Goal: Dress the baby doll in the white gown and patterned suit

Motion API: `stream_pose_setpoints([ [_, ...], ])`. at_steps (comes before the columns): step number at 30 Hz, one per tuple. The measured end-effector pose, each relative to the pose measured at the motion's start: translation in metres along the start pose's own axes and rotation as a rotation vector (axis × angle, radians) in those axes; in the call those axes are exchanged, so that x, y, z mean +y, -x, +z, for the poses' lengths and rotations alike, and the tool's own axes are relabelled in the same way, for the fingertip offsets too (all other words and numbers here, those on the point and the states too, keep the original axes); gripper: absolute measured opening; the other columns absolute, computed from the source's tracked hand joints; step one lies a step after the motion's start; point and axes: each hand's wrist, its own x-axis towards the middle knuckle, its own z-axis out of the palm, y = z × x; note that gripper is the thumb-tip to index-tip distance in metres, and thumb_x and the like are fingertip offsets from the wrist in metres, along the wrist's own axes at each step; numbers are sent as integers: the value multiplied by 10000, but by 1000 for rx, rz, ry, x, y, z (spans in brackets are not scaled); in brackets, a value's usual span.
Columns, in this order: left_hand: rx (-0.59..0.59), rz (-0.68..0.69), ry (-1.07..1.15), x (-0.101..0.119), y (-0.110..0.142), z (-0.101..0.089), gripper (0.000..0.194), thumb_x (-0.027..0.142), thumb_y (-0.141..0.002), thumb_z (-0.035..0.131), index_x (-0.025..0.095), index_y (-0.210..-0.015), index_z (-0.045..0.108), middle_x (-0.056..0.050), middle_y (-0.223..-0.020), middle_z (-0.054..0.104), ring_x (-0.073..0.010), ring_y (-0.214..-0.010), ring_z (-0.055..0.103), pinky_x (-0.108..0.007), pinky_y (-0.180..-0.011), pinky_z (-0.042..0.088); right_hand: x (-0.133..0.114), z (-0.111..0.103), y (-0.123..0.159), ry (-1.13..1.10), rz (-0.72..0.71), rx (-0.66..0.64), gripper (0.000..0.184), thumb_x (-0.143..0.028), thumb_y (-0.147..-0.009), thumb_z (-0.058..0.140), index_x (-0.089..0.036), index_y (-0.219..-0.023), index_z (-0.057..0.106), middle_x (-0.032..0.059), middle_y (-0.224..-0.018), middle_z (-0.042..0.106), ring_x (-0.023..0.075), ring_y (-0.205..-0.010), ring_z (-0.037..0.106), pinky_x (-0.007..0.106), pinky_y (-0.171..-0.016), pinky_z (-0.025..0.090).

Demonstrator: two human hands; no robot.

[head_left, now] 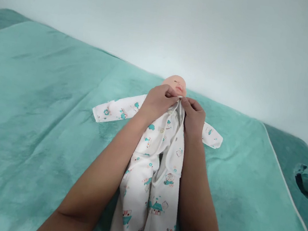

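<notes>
A baby doll (pixel 176 83) lies on its back on a teal blanket (pixel 43 107), head toward the wall. It wears a white romper (pixel 149 168) printed with small teal pictures, sleeves spread to both sides. The romper's front is partly open down the middle. My left hand (pixel 157 102) pinches the left edge of the romper's collar just under the doll's chin. My right hand (pixel 194 115) pinches the right edge of the collar, fingers closed. Both hands meet at the neckline.
The blanket covers a padded table that runs along a pale wall (pixel 211 32). At the right, a darker teal cushion with a hole (pixel 306 183) shows beyond the blanket's white-trimmed edge.
</notes>
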Motion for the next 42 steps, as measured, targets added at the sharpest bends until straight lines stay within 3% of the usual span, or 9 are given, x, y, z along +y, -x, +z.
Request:
stream_pose_setpoints([
  [6,-31,-64,178,-1,-1,-1,99,215,-786,709,167,-861,667,-35,-804,708,-130,-710,623,-267,-677,500,-2,0,1,49,6,-30,328,-475,-739,731,-186,-893,749,27,-887,730,171,-851,648,315,-781,527],
  [16,-15,-49,178,1,1,-2,98,224,-800,715,158,-837,653,-38,-791,711,-133,-710,645,-270,-682,518,-1,-4,4,19,-18,-118,290,-439,-767,711,-207,-934,761,32,-970,748,192,-952,668,354,-873,531],
  [22,12,-64,116,5,2,-1,114,237,-788,708,175,-863,648,-30,-825,719,-146,-738,656,-278,-698,517,-5,-8,4,30,-40,-227,301,-385,-693,793,-221,-936,722,13,-1004,718,169,-960,647,344,-891,519],
  [27,9,-27,119,-1,-1,0,145,148,-728,687,179,-865,654,-27,-815,713,-146,-737,642,-280,-682,495,-14,-8,6,117,-93,-260,321,-322,-695,789,-222,-977,674,1,-991,670,149,-957,607,303,-877,509],
  [35,-29,-91,247,1,-1,-5,185,145,-722,731,179,-879,639,-22,-828,702,-106,-681,608,-267,-677,500,-10,-10,4,50,-66,-286,378,-285,-691,786,-235,-1044,660,3,-1026,668,155,-984,601,326,-925,500],
  [42,-71,-36,277,-9,-2,-8,208,172,-739,722,183,-927,634,-25,-857,707,-115,-729,627,-251,-687,507,-1,-9,-2,-5,-52,-293,347,-287,-700,784,-228,-1019,660,10,-1022,677,162,-975,611,348,-935,501],
])
